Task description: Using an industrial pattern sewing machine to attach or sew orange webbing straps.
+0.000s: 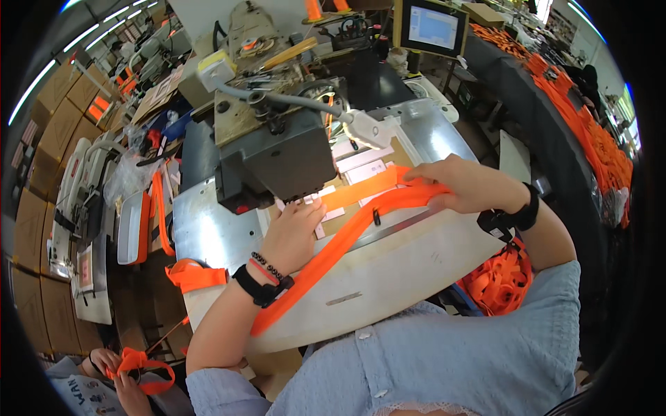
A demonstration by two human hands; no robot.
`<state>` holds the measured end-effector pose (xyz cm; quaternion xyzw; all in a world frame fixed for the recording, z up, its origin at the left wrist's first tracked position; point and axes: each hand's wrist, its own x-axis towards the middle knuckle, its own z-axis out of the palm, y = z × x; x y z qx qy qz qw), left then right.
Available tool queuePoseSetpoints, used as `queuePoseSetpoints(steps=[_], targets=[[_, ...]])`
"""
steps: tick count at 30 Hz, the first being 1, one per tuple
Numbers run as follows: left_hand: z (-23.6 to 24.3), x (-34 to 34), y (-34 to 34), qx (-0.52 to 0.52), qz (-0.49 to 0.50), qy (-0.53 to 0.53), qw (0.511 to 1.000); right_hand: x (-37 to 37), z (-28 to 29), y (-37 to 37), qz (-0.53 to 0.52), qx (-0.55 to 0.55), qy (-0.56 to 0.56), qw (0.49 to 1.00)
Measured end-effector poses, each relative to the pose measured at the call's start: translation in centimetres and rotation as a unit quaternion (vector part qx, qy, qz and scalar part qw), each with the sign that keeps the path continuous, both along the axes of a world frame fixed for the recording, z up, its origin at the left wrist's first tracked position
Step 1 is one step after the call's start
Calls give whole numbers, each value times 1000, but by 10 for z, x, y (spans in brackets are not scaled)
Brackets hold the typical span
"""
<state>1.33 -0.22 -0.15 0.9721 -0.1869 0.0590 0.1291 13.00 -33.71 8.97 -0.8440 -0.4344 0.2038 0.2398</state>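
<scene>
Handling an orange loop point(132, 360) near 8 o'clock of the view, a co-worker's hands point(130, 396) are well apart from the person's own. At 9 o'clock a white tray point(130, 229) stands beside the worktable point(361, 305), perhaps for easy reach. Closer in, at 8 o'clock, a folded orange piece point(198, 277) lies on the table's left edge, leaving the middle to the work. The dark machine head point(277, 166) overhangs at 10 o'clock, and just below it the person's left hand point(291, 236) lies low with its fingertips at the near end of the orange strap point(368, 188), seemingly to steady it; whether they pinch it or only press down cannot be told. From there the strap runs toward 2 o'clock across pale template pieces point(364, 173), probably laid there as a guide for position, while a lit lamp point(368, 130) hangs past 12 o'clock, apparently so that the work is well lit. At 3 o'clock the right hand point(465, 184) closes thumb and fingers on the orange material where two lengths meet, which seems to hold the upper one taut; the lower length point(326, 260) slants away toward 7 o'clock, over the table front and past the left wrist, likely left slack. Beyond, at 4 o'clock, an orange heap point(496, 281) sits under the right arm, conveniently near.
</scene>
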Motion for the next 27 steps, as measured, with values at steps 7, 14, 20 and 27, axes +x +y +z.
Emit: queuePoseSetpoints(steps=[7, 14, 20, 27], targets=[[-5, -1, -3, -1, -10, -35, 999, -77, -50, 47, 130, 87, -234, 960], [-8, -4, 3, 9, -10, -48, 999, -114, -82, 134, 192, 117, -319, 921], [-5, -4, -3, 78, -3, -24, 997, -111, -108, 137, 266, 125, -99, 951], [-7, -9, -10, 59, 21, -30, 998, -40, -25, 77, 253, -19, 276, 927]])
